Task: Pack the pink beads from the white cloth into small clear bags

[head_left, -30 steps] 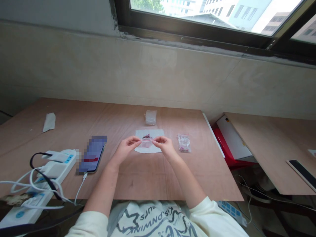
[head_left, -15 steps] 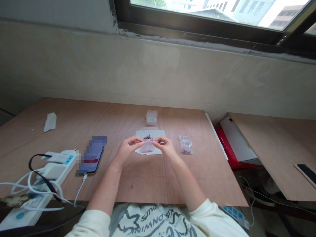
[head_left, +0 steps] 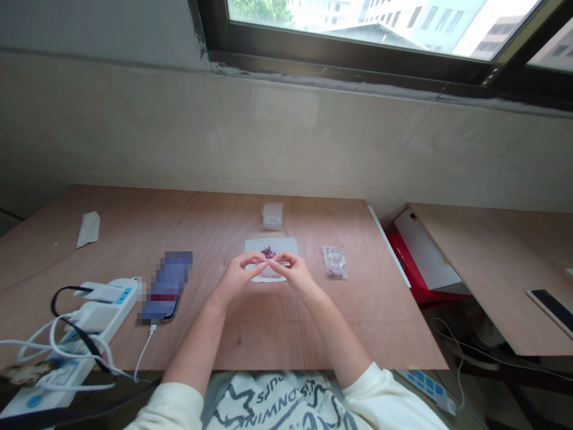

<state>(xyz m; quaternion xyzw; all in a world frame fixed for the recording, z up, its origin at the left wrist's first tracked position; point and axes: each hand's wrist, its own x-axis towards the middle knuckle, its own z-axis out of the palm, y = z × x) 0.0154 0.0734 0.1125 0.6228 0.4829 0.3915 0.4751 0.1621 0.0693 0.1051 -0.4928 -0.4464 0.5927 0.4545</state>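
Note:
Over a white sheet (head_left: 286,245) on the table, my left hand (head_left: 244,266) and my right hand (head_left: 290,269) pinch the top edge of a small clear zip bag (head_left: 270,273). Both thumbs meet near the middle of that edge, and the bag hangs below them, partly hidden by the fingers. A little pile of dark red and pink beads (head_left: 268,252) lies on the sheet just beyond my fingertips. To the right rests a clear bag with pink pieces inside (head_left: 335,263). Farther back is a stack of clear bags (head_left: 273,216).
At the left a phone (head_left: 165,289) is plugged into a white cable, beside a power strip (head_left: 96,325) with tangled cords. A paper scrap (head_left: 88,229) lies at the far left. Right of the table's edge stand a red and white box (head_left: 425,254) and a second table (head_left: 492,263).
My hands have drawn closer together along the bag's top edge, so the thumbs now meet. More of the bead pile shows. The view has shifted slightly.

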